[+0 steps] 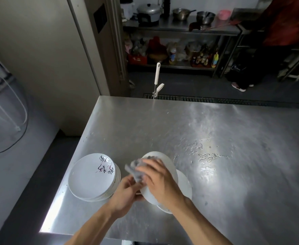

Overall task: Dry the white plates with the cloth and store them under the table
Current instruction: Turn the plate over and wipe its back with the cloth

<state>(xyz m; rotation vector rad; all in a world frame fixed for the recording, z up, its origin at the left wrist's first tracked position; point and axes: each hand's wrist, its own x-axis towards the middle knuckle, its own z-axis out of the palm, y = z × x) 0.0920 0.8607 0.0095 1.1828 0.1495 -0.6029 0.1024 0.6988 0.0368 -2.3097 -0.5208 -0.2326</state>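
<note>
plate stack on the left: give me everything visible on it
The plate stack stands on the steel table near its left front corner. It is several round white plates, glossy like ceramic or melamine, nested flat, their rims showing at the lower right edge. The top plate faces up and bears dark and pink brush-style lettering near its far right rim. No hand touches it; the left hand works just to its right.

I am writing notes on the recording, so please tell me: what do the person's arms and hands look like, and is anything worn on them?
Both forearms are bare as far as the picture shows; no sleeves are visible. The left hand and the right hand wear no gloves, and no rings, watch or bracelets are visible.
</note>
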